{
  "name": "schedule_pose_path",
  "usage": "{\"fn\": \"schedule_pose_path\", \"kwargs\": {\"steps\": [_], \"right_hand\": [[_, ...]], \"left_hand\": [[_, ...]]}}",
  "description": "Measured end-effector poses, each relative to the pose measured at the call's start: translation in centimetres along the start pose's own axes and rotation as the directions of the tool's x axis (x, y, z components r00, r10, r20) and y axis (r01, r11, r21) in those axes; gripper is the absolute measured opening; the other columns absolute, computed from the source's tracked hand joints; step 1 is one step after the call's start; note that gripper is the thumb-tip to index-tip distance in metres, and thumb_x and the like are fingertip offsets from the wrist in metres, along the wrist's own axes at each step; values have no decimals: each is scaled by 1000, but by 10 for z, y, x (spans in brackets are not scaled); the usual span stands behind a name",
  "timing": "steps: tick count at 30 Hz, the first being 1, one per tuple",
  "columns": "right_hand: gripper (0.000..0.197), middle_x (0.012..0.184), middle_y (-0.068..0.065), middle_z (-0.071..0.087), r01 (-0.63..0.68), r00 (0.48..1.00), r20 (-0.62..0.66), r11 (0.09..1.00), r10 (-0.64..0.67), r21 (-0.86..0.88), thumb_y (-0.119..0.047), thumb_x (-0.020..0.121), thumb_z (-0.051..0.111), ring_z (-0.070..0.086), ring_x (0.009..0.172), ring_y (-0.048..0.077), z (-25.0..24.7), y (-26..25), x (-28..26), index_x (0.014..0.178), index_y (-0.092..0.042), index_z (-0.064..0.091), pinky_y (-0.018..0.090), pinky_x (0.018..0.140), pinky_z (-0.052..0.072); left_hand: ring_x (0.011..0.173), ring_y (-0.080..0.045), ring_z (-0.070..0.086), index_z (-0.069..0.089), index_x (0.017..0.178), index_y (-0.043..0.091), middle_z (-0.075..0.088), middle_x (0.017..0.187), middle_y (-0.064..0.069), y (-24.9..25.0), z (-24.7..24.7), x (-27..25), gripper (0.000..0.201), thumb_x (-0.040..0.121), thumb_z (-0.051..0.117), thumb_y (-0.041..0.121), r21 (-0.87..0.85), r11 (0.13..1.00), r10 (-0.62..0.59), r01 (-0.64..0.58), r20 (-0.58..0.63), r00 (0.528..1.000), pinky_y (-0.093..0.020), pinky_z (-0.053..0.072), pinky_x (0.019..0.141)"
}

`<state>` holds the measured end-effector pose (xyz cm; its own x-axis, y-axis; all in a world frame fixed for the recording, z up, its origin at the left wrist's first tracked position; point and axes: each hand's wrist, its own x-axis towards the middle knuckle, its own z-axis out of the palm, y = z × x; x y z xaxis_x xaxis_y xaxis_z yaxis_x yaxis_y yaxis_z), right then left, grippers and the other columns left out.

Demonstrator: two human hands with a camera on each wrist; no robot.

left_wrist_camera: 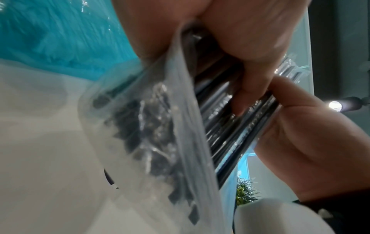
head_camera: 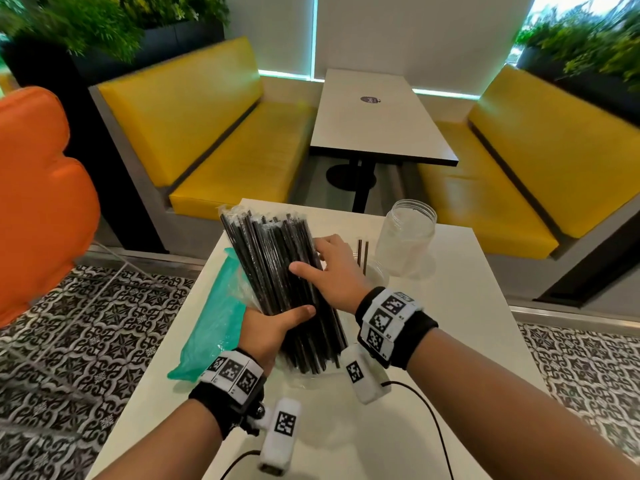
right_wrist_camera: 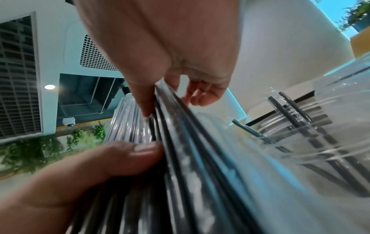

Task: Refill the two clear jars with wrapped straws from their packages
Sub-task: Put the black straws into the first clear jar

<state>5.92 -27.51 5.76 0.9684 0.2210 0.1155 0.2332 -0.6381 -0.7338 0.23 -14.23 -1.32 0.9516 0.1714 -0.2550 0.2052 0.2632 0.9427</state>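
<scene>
Black straws point(head_camera: 266, 258) in glossy clear plastic wraps, clear plastic jar point(head_camera: 405, 233), thin teal plastic pkg point(head_camera: 214, 323), smooth white tabletop point(head_camera: 467, 306).

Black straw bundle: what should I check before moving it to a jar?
1. Left hand grip on black straw bundle: ok, wrapped round its lower part.
2. Right hand hold: ok, thumb and fingers clasp it higher up.
3. Bundle free of clear bag: not ok, bag covers the lower ends.
4. Far jar upright, mouth open: ok.
5. Room in near jar: cannot tell, mostly hidden; few straws inside.
</scene>
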Motion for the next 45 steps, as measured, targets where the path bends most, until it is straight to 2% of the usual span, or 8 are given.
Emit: {"fn": "schedule_pose_path", "kwargs": {"steps": [6,15,23,27,32,38,41,45], "right_hand": [[42,117,7,63,-105,992,96,962,83,250,-23,91,65,62,107,21,-6,-11,-2,126,-9,48,43,96,52],[13,93,4,64,-121,989,125,925,81,360,-20,93,63,60,89,17,-31,-10,2,103,-13,64,32,88,50],[12,88,-2,65,34,977,-201,867,77,497,-20,92,65,62,86,14,-93,-15,17,101,-13,66,36,90,52],[6,90,-8,65,107,907,-401,850,130,516,-20,93,65,62,85,5,-123,-8,30,99,-22,63,18,78,48],[16,95,-4,64,20,888,-428,916,167,400,-22,92,65,60,84,5,-102,23,41,106,-16,61,22,78,47],[40,109,7,67,-259,940,-177,948,292,186,-33,85,73,63,99,22,-51,60,32,117,-10,62,33,88,50],[57,111,11,68,-442,896,-20,887,444,-134,-47,76,78,62,104,28,-35,76,31,117,-8,65,35,90,52],[59,110,8,67,-419,881,66,836,469,-355,-49,72,80,63,101,26,-35,75,29,115,-12,64,36,90,54]], "left_hand": [[101,-23,75,71,115,12,78,107,-6,2,3,-1,53,67,86,-3,-4,1000,1,-1,18,1000,-49,56,97],[101,-26,75,72,113,12,79,105,-7,2,1,2,67,49,91,15,-13,1000,-23,23,2,1000,-51,55,98],[100,-29,75,71,116,8,78,107,-9,1,-4,9,74,47,96,16,-5,998,-70,70,-48,996,-55,55,97],[101,-27,74,68,119,9,77,108,-9,3,-2,7,66,58,94,7,-5,998,-57,57,-62,996,-52,55,97],[97,-24,75,70,112,10,78,103,-7,7,-2,6,53,64,89,2,5,1000,-22,23,-90,996,-46,58,92],[83,-14,76,72,99,16,79,93,1,9,-4,4,40,67,86,-3,0,1000,13,-13,-76,997,-35,59,80],[84,-16,77,73,97,15,80,90,0,8,-5,4,38,67,86,-4,7,1000,10,-9,-70,998,-39,59,84],[94,-28,76,74,101,11,79,99,-9,8,-7,4,39,67,86,-4,1,1000,-13,13,-58,998,-51,58,93]]}}
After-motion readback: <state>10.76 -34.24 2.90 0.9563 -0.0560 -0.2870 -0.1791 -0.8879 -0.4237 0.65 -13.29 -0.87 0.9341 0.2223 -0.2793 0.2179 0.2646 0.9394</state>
